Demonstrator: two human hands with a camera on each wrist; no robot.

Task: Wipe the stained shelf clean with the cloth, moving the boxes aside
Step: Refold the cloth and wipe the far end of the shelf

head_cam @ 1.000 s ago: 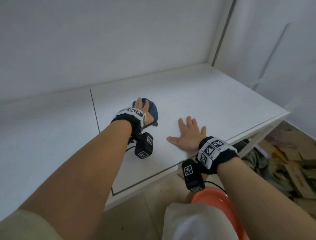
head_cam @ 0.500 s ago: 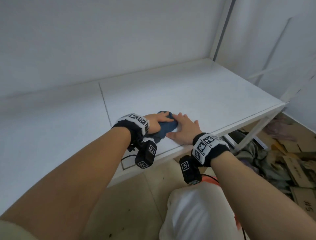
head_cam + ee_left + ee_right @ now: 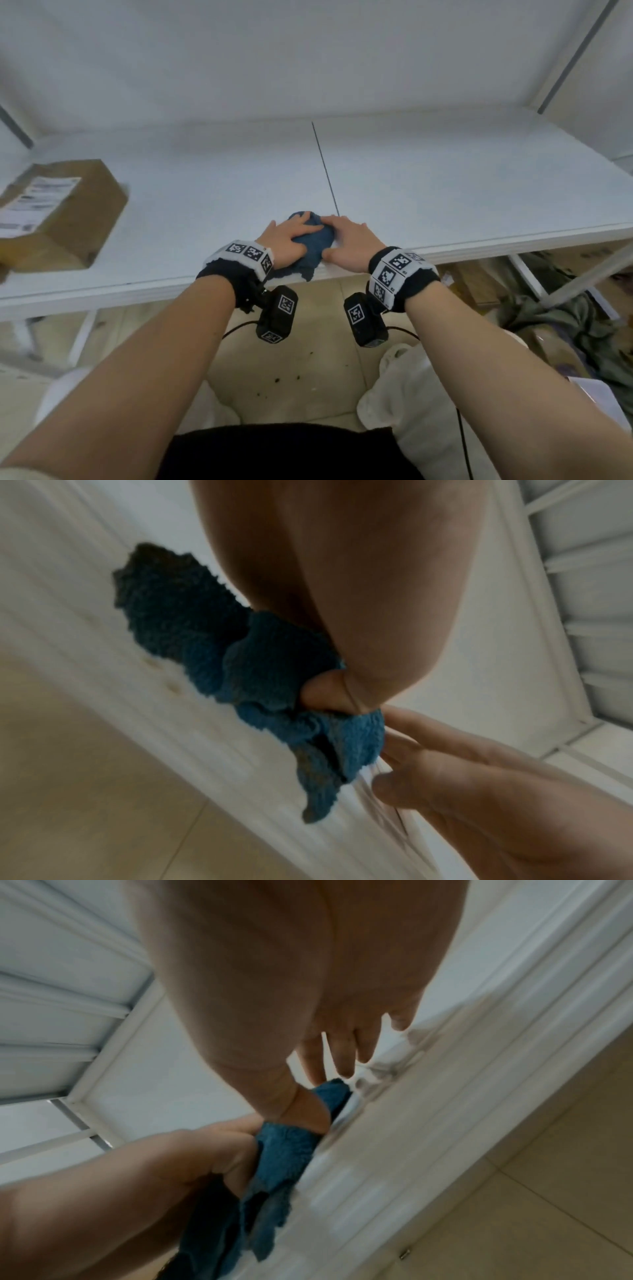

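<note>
shelf (image 3: 445,178) reads white and mostly bare; judged largely wiped, though faint brown marks show on its front lip beside the cloth in the left wrist view. box (image 3: 58,212) sits well aside at the left. left hand (image 3: 286,240) grips the bunched blue cloth (image 3: 313,245) at the front edge; right hand (image 3: 352,243) lies flat-fingered against it. remaining: edge marks.
</note>
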